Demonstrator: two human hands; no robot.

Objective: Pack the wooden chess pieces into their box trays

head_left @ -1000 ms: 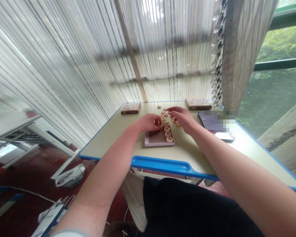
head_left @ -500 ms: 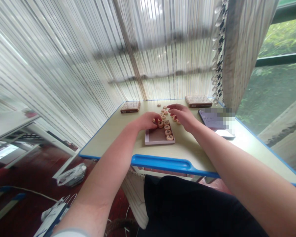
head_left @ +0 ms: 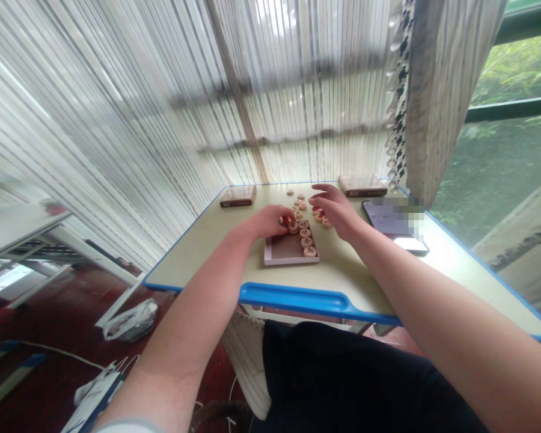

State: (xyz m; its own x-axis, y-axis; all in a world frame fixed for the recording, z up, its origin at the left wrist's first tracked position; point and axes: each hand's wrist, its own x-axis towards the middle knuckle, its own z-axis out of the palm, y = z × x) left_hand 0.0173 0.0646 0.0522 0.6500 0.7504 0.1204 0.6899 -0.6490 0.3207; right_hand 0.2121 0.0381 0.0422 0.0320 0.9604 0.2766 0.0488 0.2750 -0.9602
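Note:
An open shallow box [head_left: 285, 249] sits on the table, with several round wooden Chinese chess pieces lined up along its right side. My left hand [head_left: 270, 221] reaches over the far left of the box, fingers curled round a Chinese chess piece [head_left: 293, 227] marked with a dark character. This piece lies beside the far end of the lined-up pieces. My right hand [head_left: 336, 209] hovers palm down to the right of the box, fingers apart and holding nothing. Loose Chinese chess pieces [head_left: 298, 214] are scattered between and beyond the hands, some partly hidden by my right hand.
A brown flat box [head_left: 238, 196] lies at the table's far left and another brown box [head_left: 363, 185] at the far right. A phone or tablet [head_left: 390, 221] rests right of my right hand. The blue tray edge [head_left: 295, 296] runs along the table's near side.
My right hand has shifted slightly right, its fingers spreading wider. My left hand stays at the same piece in the box.

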